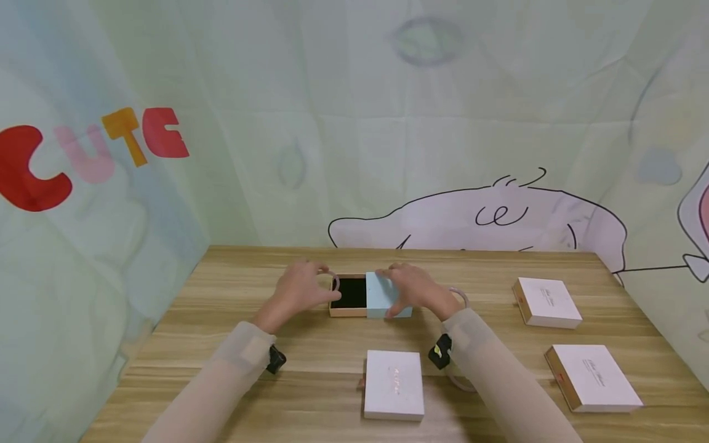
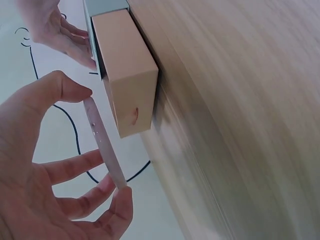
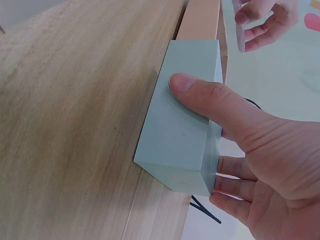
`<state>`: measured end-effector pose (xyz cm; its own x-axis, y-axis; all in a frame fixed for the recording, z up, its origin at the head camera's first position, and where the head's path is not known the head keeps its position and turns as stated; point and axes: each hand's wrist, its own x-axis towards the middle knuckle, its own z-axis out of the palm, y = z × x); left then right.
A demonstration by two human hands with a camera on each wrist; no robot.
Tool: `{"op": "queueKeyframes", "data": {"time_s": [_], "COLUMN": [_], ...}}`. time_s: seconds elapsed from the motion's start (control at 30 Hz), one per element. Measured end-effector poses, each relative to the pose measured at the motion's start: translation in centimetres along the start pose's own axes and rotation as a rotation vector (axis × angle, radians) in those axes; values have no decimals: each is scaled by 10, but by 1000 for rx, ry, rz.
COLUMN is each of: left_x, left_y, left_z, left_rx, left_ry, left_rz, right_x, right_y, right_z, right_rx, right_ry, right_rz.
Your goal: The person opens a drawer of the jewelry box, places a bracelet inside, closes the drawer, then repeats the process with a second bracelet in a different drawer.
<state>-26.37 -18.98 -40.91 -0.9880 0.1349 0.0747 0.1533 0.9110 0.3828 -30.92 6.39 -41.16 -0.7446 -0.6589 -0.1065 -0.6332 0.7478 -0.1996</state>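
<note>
My left hand (image 1: 301,288) pinches a pale pinkish bangle (image 2: 104,142) between thumb and fingertips, its edge turned to the left wrist view. It is held over the left end of a peach drawer box (image 2: 127,65) with a black lining (image 1: 352,293). The drawer stands partly out of a light blue sleeve (image 3: 182,120). My right hand (image 1: 412,286) grips that sleeve across its width, thumb on the near side and fingers on the far side, as the right wrist view shows.
Two more pale bangles, one (image 1: 464,295) farther back and one (image 1: 458,383) nearer, lie partly hidden by my right forearm. A white box (image 1: 393,384) sits at the front middle. Two more white boxes, one (image 1: 547,301) behind the other (image 1: 595,376), stand at right on the wooden table (image 1: 232,277).
</note>
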Motion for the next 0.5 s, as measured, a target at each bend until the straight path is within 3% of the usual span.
{"op": "queueKeyframes", "data": {"time_s": [0.5], "left_x": [6], "left_y": [14], "left_z": [8], "left_rx": [29], "left_ry": [-26], "left_rz": [56], "right_x": [1], "right_y": [2], "right_z": [2], "right_rx": [-6], "right_ry": [3], "right_rz": [-7]}}
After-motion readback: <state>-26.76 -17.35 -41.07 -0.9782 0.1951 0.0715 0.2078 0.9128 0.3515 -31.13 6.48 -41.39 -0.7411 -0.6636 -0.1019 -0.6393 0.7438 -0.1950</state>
